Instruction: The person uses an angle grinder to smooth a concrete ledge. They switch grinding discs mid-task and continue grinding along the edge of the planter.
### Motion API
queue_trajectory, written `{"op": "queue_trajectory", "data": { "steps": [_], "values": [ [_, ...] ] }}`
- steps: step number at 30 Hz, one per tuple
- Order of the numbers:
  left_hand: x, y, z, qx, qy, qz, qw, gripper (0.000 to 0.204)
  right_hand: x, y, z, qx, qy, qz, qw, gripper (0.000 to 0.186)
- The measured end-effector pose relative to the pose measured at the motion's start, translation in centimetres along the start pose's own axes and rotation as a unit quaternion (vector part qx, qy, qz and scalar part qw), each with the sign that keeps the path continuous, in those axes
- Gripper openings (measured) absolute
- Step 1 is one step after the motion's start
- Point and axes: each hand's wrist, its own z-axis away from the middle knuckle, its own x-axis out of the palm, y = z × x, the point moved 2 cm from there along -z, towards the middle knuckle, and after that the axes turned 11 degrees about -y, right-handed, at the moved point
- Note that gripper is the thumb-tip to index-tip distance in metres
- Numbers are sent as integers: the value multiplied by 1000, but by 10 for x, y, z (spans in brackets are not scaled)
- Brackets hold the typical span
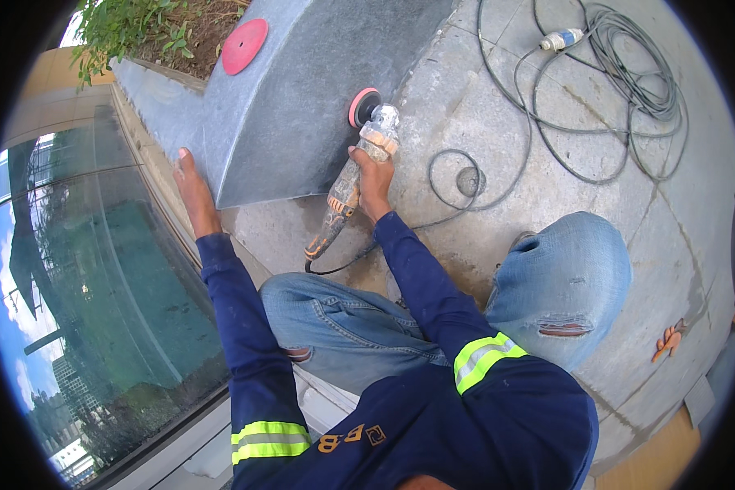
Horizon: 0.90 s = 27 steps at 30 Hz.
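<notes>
My right hand (373,181) is wrapped round the body of a dusty orange and grey angle grinder (345,196). The tool's head carries a round pad with a pink-red face (361,109), close to the side of a grey stone planter wall (302,106); whether it touches cannot be told. My left hand (194,192) is stretched out at the wall's near left corner, its fingers extended and gripping nothing. On top of the wall lies a flat pink-red disc (245,46) with a small centre hole.
A dark cable (445,214) trails from the grinder across the concrete floor (563,269) to a coil (653,90) with a white and blue connector (562,38). Left is a glass pane (114,269). Plants (131,28) grow behind the wall. An orange item (668,341) lies far right.
</notes>
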Motion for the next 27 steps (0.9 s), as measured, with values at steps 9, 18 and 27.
{"op": "queue_trajectory", "data": {
  "steps": [9,18,27],
  "values": [
    [9,11,4,6,3,2,1000,89,-21,14,-6,16,7,31,999,47],
    [-1,4,1,13,4,-15,1000,90,5,-17,-25,-47,-3,27,999,38],
    [5,4,3,2,5,0,1000,91,2,-8,5,-2,-17,54,998,41]
  ]
}}
